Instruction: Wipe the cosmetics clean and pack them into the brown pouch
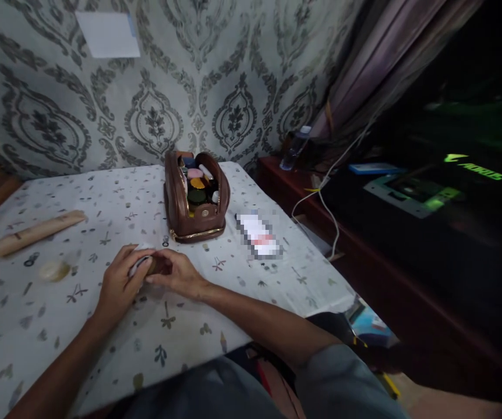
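Observation:
My left hand [124, 279] is closed around a small round object [141, 265] with a pale rim and a brownish side. My right hand [181, 274] curls its fingers and thumb against the right side of the same object. Fingers cover most of it, so its kind is not clear. A bit of white material shows just behind my left fingers. Beyond my hands stands an open brown toiletry bag [173, 212], packed with small jars and tubes. To the left lies a pale, round, flat piece [54, 270], partly see-through.
A long paper-wrapped roll [36, 233] lies at the left of the patterned tablecloth [216, 302]. Right of the bag is a pixelated phone [258, 234]. A plastic bottle [295, 148] and a white cable [332, 215] are by the dark desk on the right. Patterned wall behind.

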{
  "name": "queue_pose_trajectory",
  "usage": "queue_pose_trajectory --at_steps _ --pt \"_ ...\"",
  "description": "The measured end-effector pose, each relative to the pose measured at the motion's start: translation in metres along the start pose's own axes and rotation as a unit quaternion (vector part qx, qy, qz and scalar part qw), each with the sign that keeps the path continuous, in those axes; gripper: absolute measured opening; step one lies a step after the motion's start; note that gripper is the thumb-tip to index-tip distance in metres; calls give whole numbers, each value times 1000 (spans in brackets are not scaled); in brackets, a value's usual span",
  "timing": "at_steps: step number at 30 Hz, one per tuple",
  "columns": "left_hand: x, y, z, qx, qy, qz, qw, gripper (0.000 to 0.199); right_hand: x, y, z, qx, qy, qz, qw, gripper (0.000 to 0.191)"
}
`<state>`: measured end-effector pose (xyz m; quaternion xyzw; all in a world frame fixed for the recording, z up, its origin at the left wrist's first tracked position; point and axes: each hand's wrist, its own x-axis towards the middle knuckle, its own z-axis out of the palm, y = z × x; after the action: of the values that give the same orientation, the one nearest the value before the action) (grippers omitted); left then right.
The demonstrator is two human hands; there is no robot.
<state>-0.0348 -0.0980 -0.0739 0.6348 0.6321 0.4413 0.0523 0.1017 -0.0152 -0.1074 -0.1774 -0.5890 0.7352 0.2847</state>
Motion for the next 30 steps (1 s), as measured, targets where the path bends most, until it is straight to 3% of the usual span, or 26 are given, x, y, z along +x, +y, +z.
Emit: queue_pose_trajectory --at_steps 8,12,16,24,27,30 --pt "2 4 -4 -30 -6 70 997 21 -1 -6 2 102 -65 62 991 60" --pt "4 6 -9 -51 -12 83 995 23 0 -10 2 136 -51 78 986 57" --pt "3 4 -13 -59 -58 75 994 32 2 -11 -2 196 -23 101 975 56" --pt "4 -1 -17 -80 -111 52 989 47 1 -14 -6 200 -55 116 971 50" --pt "3 -1 -17 -103 -104 17 989 47 1 -13 -6 198 -57 120 971 49" --pt "2 2 -13 -113 -61 2 992 41 2 -12 -7 206 -71 134 967 50"
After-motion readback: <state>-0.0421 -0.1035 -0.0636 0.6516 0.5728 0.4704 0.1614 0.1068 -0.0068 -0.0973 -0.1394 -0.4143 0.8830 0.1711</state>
